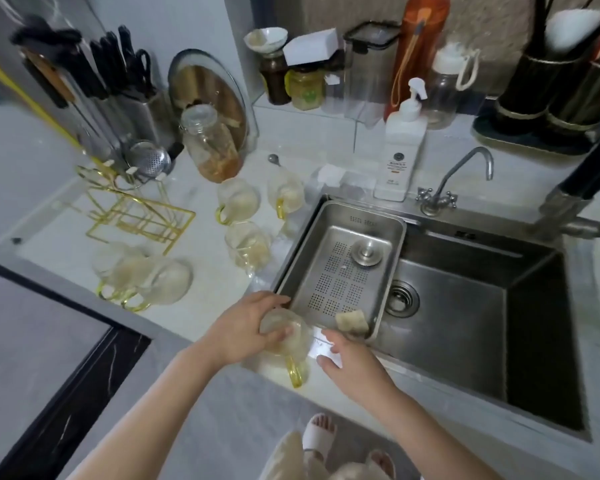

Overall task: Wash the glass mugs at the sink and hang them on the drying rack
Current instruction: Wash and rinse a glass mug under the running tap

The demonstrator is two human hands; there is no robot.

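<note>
My left hand (246, 327) grips a glass mug (288, 344) with a yellow handle at the counter's front edge, just left of the sink (465, 306). My right hand (347, 362) hovers beside the mug with fingers relaxed and holds nothing. Several more dirty glass mugs stand on the counter: one (238, 199), another (284, 192), a third (248, 245), and a cluster at the left (142, 275). The gold wire drying rack (136, 209) stands bare behind them. A sponge (352, 322) lies in the steel strainer tray (347, 265) over the sink's left side.
A dish soap pump bottle (402, 147) and a small tap (461, 181) stand behind the sink. A tilted glass jar (210, 143), a knife block (118, 98), a strainer ladle (149, 161) and jars along the wall crowd the back. A utensil holder (561, 91) is at the right.
</note>
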